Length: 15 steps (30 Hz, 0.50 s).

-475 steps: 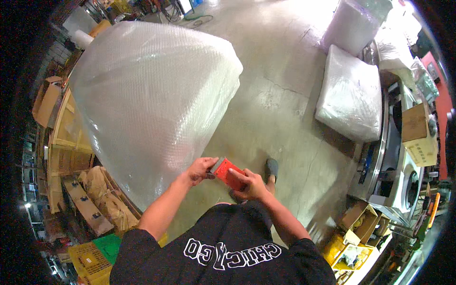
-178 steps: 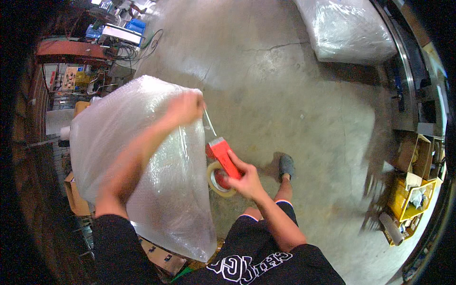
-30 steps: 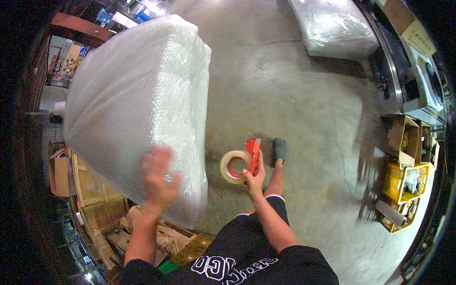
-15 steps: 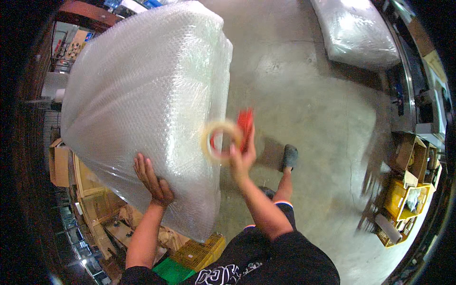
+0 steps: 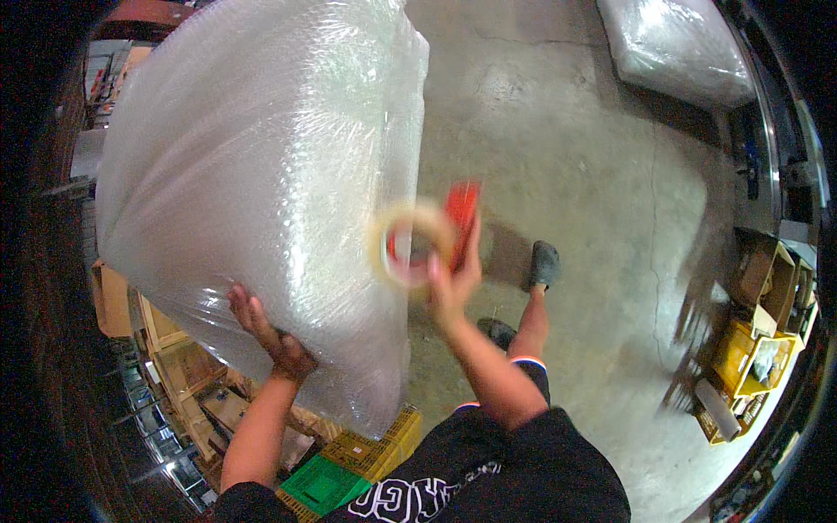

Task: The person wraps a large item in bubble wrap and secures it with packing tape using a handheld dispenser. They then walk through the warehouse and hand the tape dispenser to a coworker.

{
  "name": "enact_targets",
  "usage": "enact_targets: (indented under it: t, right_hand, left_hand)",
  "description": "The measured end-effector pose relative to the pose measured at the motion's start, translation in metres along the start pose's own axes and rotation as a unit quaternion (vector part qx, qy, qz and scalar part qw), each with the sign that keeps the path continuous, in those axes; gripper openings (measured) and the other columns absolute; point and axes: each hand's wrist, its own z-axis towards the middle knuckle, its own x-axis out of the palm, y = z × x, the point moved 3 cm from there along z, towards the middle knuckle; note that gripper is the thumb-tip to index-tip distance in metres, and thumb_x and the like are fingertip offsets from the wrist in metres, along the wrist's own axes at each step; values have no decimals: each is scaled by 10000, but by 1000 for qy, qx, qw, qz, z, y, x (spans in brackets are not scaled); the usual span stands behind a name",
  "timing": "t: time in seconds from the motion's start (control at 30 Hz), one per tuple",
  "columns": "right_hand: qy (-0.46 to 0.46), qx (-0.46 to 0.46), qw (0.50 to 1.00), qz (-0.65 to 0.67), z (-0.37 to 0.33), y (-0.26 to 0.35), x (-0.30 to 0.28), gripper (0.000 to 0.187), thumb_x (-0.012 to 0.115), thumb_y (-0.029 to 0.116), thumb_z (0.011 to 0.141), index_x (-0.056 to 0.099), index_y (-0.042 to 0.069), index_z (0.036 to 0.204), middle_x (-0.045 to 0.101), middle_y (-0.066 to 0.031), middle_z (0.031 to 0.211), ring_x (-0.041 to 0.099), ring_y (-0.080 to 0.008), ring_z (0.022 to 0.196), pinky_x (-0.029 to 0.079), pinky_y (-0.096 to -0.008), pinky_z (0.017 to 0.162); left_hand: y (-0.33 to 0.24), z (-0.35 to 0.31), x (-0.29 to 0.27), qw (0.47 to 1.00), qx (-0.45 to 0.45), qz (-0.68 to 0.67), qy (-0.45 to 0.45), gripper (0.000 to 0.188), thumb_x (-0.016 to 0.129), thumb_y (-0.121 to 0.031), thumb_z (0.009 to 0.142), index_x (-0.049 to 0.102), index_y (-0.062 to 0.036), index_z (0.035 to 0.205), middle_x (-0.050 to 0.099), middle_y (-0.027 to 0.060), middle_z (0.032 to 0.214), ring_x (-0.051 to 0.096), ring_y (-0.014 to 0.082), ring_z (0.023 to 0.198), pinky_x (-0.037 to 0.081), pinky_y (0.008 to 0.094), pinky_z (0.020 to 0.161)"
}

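Observation:
A large bundle wrapped in clear bubble wrap [image 5: 261,174] fills the upper left. My left hand [image 5: 261,327] lies flat against its lower side, fingers spread, propping it. My right hand [image 5: 449,283] grips a red tape dispenser [image 5: 460,213] carrying a roll of clear tape [image 5: 408,244], held right by the bundle's right edge. The dispenser and roll are blurred by motion. Whether the tape touches the wrap I cannot tell.
Below me lies a concrete floor [image 5: 593,174], with my two dark shoes [image 5: 545,264] on it. Another bubble-wrapped bundle [image 5: 676,48] lies at the upper right. Yellow crates [image 5: 750,349] stand at the right, cardboard boxes and wooden frames [image 5: 166,349] at the lower left, a green crate [image 5: 327,484] below.
My right hand has raised the tape dispenser from near my waist to the bundle's right edge. My left hand has settled flat on the bundle's lower side.

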Motion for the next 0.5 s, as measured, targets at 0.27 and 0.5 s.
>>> enact_targets:
  t: [0.27,0.5]
  right_hand:
    - [-3,74,997,-13,-65,-49,-54,909,708,210,803,294,-65,1564,496,-203,1495,522,-268,1344,387,-397,1140]
    - [-48,31,998,-18,-11,-47,-28,938,709,232,810,256,-42,1585,544,-169,1448,554,-257,1288,415,-394,1107]
  left_hand:
    - [2,-4,-2,1000,-6,-19,7,722,243,-516,1046,217,-44,1592,187,234,1659,134,424,1542,76,608,1233]
    - [16,-9,-5,1000,9,6,27,775,432,-522,1022,152,-104,1610,141,199,1670,142,415,1540,96,604,1239]
